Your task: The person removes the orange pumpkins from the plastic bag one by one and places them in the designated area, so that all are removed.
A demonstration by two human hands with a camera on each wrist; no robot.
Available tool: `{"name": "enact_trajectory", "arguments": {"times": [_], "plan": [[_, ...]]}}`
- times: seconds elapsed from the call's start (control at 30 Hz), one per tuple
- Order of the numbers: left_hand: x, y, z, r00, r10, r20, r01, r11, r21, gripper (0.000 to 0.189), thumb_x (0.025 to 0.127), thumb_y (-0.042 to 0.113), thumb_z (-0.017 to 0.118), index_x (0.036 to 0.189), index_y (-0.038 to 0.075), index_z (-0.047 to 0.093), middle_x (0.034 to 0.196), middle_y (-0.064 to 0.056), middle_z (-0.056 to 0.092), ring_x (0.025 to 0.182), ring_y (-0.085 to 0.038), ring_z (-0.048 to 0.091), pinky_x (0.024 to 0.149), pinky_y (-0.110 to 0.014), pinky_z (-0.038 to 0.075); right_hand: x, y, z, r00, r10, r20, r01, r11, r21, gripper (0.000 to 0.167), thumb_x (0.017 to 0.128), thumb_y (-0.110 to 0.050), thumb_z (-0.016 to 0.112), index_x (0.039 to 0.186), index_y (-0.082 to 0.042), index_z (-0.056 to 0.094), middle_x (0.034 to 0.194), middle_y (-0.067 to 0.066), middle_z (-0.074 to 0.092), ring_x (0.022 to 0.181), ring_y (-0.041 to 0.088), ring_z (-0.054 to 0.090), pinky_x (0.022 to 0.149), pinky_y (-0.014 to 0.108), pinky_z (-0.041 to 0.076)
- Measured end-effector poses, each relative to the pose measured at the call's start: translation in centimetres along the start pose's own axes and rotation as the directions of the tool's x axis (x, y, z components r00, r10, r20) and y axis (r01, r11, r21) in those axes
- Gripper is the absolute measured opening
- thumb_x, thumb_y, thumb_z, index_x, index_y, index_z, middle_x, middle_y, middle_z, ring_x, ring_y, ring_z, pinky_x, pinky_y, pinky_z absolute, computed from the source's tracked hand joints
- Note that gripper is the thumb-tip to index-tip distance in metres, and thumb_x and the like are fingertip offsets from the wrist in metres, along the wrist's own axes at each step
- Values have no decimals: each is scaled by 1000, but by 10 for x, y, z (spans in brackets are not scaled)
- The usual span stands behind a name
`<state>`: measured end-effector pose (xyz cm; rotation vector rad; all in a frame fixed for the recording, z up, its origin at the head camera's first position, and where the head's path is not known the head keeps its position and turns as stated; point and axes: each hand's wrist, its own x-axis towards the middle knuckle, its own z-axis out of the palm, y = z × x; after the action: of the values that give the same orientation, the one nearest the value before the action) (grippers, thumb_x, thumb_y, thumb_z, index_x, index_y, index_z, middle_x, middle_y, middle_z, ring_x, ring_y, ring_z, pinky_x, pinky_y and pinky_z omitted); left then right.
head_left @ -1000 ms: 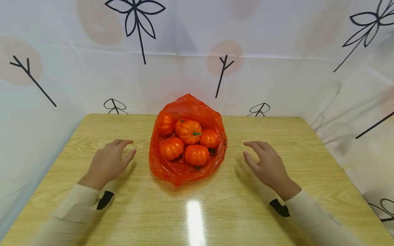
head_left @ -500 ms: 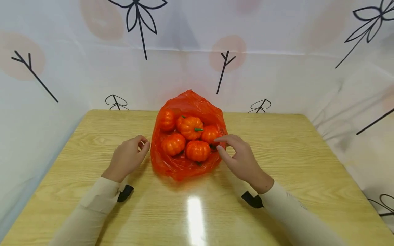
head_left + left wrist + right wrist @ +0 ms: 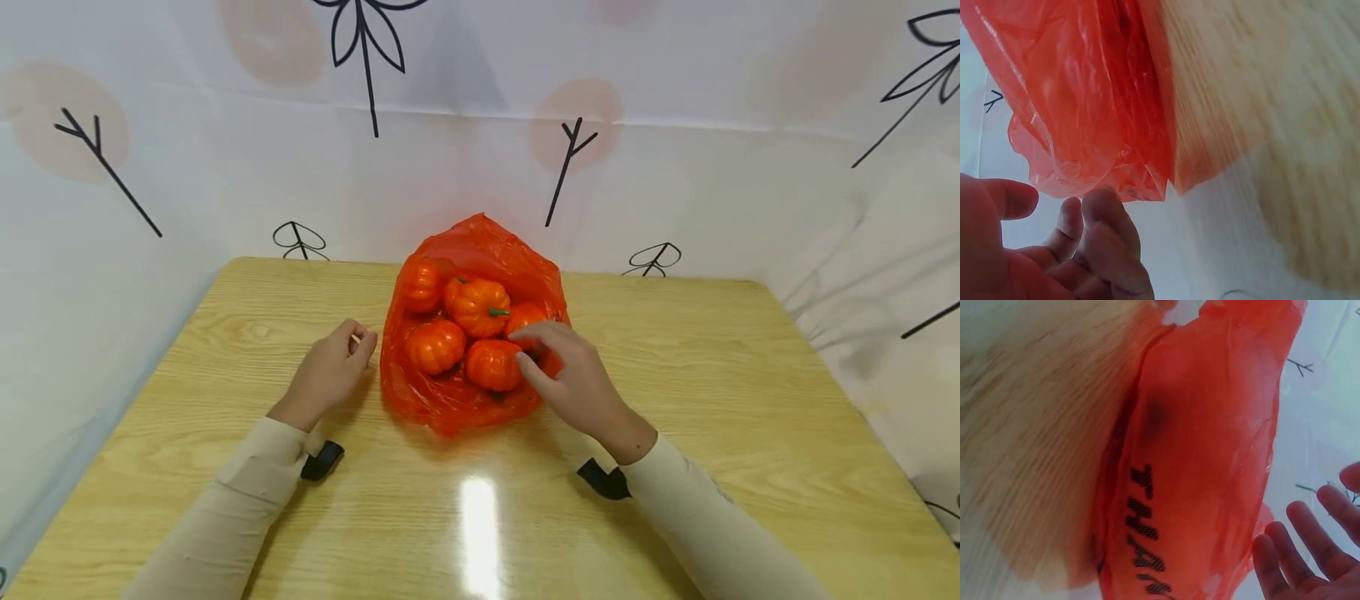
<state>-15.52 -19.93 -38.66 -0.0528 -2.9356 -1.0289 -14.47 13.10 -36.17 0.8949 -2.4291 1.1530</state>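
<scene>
A thin red plastic bag [image 3: 483,242] sits with its mouth gaping, and several small orange pumpkins [image 3: 477,307] with green stems lie inside. My left hand [image 3: 327,368] is just left of the bag, fingers loosely bent. In the left wrist view its fingertips are right at the edge of the bag [image 3: 1085,94], with a gap between thumb and fingers. My right hand [image 3: 581,383] reaches over the bag's right side, partly covering a pumpkin, thumb and fingers apart. The right wrist view shows its fingers [image 3: 1313,544] spread beside the bag [image 3: 1210,425], which bears black lettering.
The bag rests on a light wood-grain table [image 3: 675,358], toward its far edge. Behind the table hangs a white cloth [image 3: 450,158] with black plant drawings, and it continues along both sides. A bright light reflection [image 3: 480,533] shows on the near tabletop.
Both hands have moved inward to the bag, the left up to its left side and the right over its right side. The left fingers have bent more. The whole scene shifts slightly rightward and upward.
</scene>
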Motion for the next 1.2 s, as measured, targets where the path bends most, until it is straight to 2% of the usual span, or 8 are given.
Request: {"name": "enact_trajectory", "arguments": {"times": [0.2,0.37,0.5,0.63,0.73,0.87,0.97,1.2], "plan": [[2,-3,-1,994,-48,94,58,993,-107,36,107,42,41,112,9,54,90,-11,64,72,-20,58,67,-30,46,-5,11,1,998,30,60,-27,998,-49,26,91,-10,73,116,-7,68,119,2,67,115,20,59,98,42,51],[1,-3,1,985,-41,170,73,979,-190,28,107,34,44,111,7,53,90,-12,61,68,-20,54,66,-29,46,-8,15,4,992,39,119,-28,995,-97,33,89,-13,76,121,-9,66,123,5,62,115,22,57,97,42,52],[-1,-4,4,967,-42,250,105,963,-246,29,108,35,45,112,7,52,79,-10,54,60,-21,53,58,-29,45,-10,14,6,984,58,168,-32,987,-156,42,88,-19,78,127,-12,64,128,7,60,120,26,56,102,46,51],[0,-7,5,954,-55,294,136,956,-261,34,107,40,44,115,8,50,74,-10,52,58,-22,53,54,-29,45,-11,15,8,979,65,193,-26,980,-196,48,87,-22,79,132,-15,63,130,7,59,122,27,56,104,48,50],[2,-11,5,943,-44,330,148,943,-298,33,108,39,43,114,7,50,80,-11,55,57,-22,55,53,-30,46,-11,17,9,975,64,215,-14,974,-225,51,87,-24,80,134,-17,62,131,7,59,122,27,56,103,47,50],[4,-16,6,914,-5,406,173,910,-377,32,108,36,43,109,5,51,89,-13,58,56,-22,58,49,-29,47,-11,20,10,966,65,250,5,963,-269,52,88,-28,79,136,-17,61,132,6,58,124,26,55,103,45,50],[6,-21,7,896,27,443,183,887,-423,34,108,37,43,105,5,52,89,-13,59,58,-21,59,47,-29,46,-12,22,11,966,67,251,9,957,-289,51,87,-28,80,134,-17,62,131,6,58,123,25,56,103,44,51],[7,-28,11,878,45,477,215,853,-476,33,107,36,47,104,4,54,90,-10,60,58,-18,59,49,-28,49,-13,24,12,964,97,246,-14,948,-318,52,83,-27,84,127,-16,59,127,3,60,118,23,58,100,43,53]]}}
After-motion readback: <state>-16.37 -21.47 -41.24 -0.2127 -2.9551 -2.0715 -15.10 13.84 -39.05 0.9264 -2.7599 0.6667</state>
